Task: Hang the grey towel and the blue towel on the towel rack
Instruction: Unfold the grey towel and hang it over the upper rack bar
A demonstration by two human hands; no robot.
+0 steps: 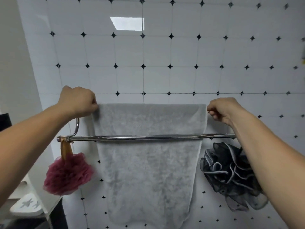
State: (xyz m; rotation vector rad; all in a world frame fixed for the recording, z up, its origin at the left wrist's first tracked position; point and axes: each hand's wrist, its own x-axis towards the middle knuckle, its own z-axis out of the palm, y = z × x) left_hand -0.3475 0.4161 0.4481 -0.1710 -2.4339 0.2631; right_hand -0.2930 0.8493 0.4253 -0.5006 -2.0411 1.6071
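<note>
The grey towel hangs flat over the rear bar of the chrome towel rack, spread wide and falling behind the front bar. My left hand pinches the towel's top left corner. My right hand is closed at the top right corner, touching the towel's edge; whether it pinches the cloth is unclear. Both forearms reach in from the lower corners. The blue towel is nowhere in view.
A dark red bath pouf hangs by an orange loop from the rack's left end. A black and grey pouf hangs at the right, partly behind my right forearm. White tiled wall behind. A white soap dish sits at lower left.
</note>
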